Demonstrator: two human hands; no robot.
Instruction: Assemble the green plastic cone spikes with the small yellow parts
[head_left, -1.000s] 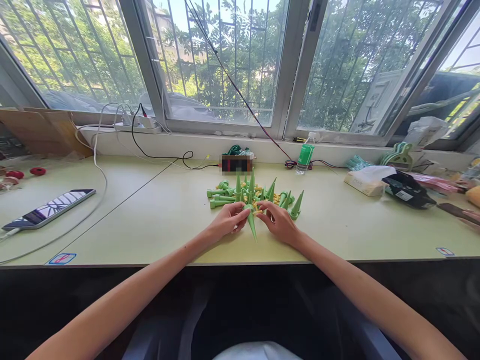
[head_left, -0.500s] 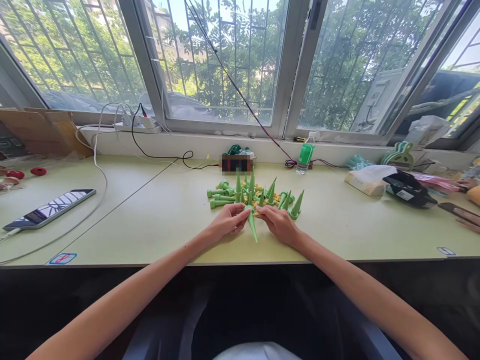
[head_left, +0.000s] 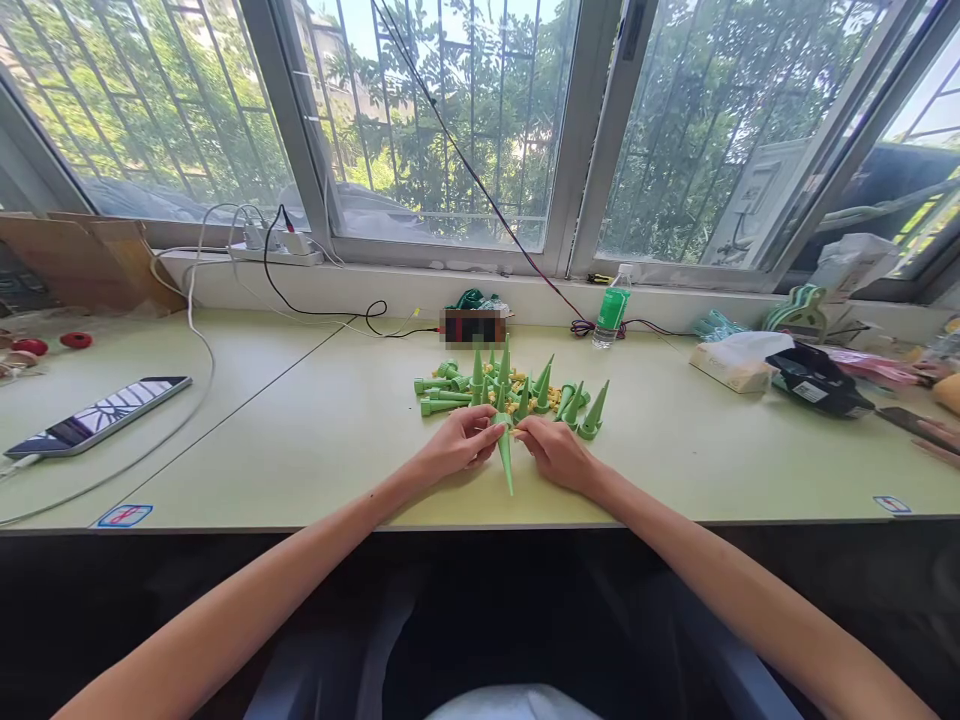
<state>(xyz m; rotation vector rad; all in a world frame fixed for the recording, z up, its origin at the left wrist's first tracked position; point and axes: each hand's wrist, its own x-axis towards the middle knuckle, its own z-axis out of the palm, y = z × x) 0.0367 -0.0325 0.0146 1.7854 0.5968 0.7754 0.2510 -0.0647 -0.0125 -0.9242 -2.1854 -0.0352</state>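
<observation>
My left hand point(head_left: 463, 442) is closed around a green plastic watering spike point(head_left: 506, 465), whose tip points down toward me. My right hand point(head_left: 556, 448) pinches a small yellow piece point(head_left: 514, 431) at the spike's side; the fingertips cover most of it. Just beyond my hands, several green spikes point(head_left: 596, 410) stand point up on the table. Other green spiked tubes point(head_left: 448, 403) lie on their sides to the left. Small yellow pieces point(head_left: 517, 383) are scattered among them.
The pale table point(head_left: 300, 430) runs along a window. A blurred-out device point(head_left: 472, 328) and a water bottle point(head_left: 613, 308) stand at the back. A phone point(head_left: 101, 415) with a white cable lies left; a tissue box point(head_left: 731, 365) and a black object point(head_left: 819, 380) lie right. Another person's hand point(head_left: 937, 435) shows far right.
The tip of the held spike has swung slightly and now points more straight down. My right fingers have shifted a little beside it. The standing spikes are unmoved.
</observation>
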